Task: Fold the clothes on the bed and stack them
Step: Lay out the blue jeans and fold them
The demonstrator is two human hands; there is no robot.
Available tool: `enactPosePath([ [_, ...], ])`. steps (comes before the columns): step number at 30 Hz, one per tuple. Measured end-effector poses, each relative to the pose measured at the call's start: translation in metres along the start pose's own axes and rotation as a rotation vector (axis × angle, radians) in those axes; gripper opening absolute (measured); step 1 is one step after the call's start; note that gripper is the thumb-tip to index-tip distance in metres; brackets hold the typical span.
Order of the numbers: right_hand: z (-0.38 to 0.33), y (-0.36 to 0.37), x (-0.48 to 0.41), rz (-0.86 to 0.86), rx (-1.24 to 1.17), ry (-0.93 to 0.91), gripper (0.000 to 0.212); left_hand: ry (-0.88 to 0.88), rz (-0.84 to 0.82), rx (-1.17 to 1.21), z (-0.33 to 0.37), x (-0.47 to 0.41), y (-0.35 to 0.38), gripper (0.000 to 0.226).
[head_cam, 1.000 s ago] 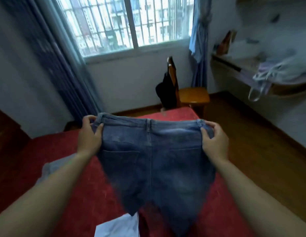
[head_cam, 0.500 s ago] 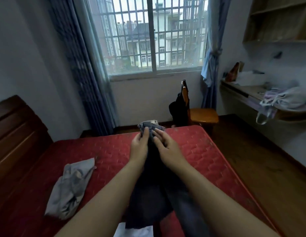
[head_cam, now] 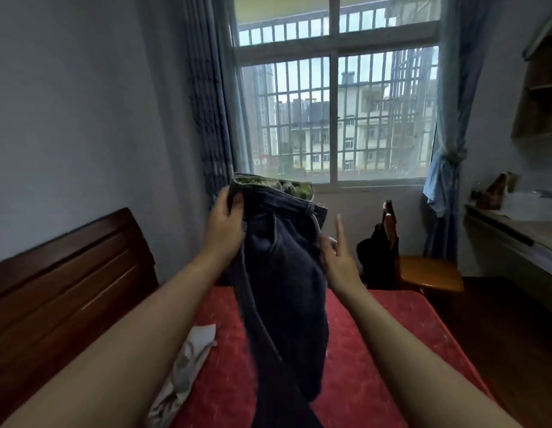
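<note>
Dark denim jeans [head_cam: 284, 273] held up in the air over the red bed [head_cam: 392, 335], above its middle, folded lengthwise so the two legs hang together toward the near edge and out of view at the bottom. Left hand [head_cam: 225, 223] closed on the waistband at its left end, thumb in front, fingers wrapped behind the cloth. Right hand [head_cam: 336, 254] against the right side of the jeans just below the waistband; its fingers are loose and partly spread, one pointing up, and whether any of them pinch the denim cannot be told from this angle. A pale grey garment [head_cam: 188, 359] lies crumpled near the bed's left edge, close to the wooden headboard [head_cam: 68, 273], not yet folded. No stack visible. Judged risks: the weight seems to hang mostly from the left hand's grip, so if the right hand is not actually holding, the halves of the waistband could slide out of line and the lengthwise fold open as the jeans come down. The legs are long and dangling, and could bunch or twist under the seat when laid flat. Setting them down too far left would land them on the grey garment.
</note>
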State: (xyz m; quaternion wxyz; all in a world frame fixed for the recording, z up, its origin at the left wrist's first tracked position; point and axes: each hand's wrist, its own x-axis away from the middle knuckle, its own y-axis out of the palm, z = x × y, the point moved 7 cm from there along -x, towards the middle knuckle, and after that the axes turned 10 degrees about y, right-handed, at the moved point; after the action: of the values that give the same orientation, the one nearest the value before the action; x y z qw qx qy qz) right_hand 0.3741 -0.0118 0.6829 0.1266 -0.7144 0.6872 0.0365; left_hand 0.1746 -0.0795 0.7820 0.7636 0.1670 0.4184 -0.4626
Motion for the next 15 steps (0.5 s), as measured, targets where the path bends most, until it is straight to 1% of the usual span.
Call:
enactPosePath([
  [2, -0.046, 0.025, -0.008, -0.057, -0.049, -0.062, 0.056, 0.075, 0.07, -0.066, 0.023, -0.025, -0.036, 0.024],
  [4, -0.094, 0.054, -0.005, -0.14, -0.176, -0.12, 0.057, 0.147, 0.132, -0.093, 0.048, -0.046, -0.071, 0.031],
  [6, -0.139, 0.081, 0.008, -0.179, -0.255, -0.174, 0.06, 0.222, 0.18, -0.124, 0.075, -0.063, -0.107, 0.035],
  [8, -0.174, 0.107, 0.026, -0.191, -0.309, -0.204, 0.07, 0.306, 0.22, -0.148, 0.1, -0.076, -0.145, 0.034],
  [10, -0.197, 0.135, 0.044, -0.232, -0.353, -0.218, 0.079, 0.342, 0.247, -0.153, 0.113, -0.083, -0.182, 0.03],
  [11, -0.201, 0.148, 0.053, -0.235, -0.358, -0.221, 0.078, 0.34, 0.251, -0.165, 0.115, -0.082, -0.2, 0.027],
  [12, -0.202, 0.16, 0.062, -0.211, -0.353, -0.222, 0.069, 0.329, 0.253, -0.194, 0.113, -0.078, -0.217, 0.022],
  [13, -0.201, 0.17, 0.073, -0.164, -0.348, -0.226, 0.054, 0.306, 0.253, -0.246, 0.107, -0.072, -0.234, 0.018],
  [14, -0.199, 0.178, 0.084, -0.089, -0.339, -0.239, 0.037, 0.28, 0.245, -0.32, 0.1, -0.065, -0.252, 0.017],
  [15, -0.198, 0.184, 0.094, -0.008, -0.326, -0.265, 0.025, 0.256, 0.229, -0.415, 0.093, -0.057, -0.27, 0.02],
])
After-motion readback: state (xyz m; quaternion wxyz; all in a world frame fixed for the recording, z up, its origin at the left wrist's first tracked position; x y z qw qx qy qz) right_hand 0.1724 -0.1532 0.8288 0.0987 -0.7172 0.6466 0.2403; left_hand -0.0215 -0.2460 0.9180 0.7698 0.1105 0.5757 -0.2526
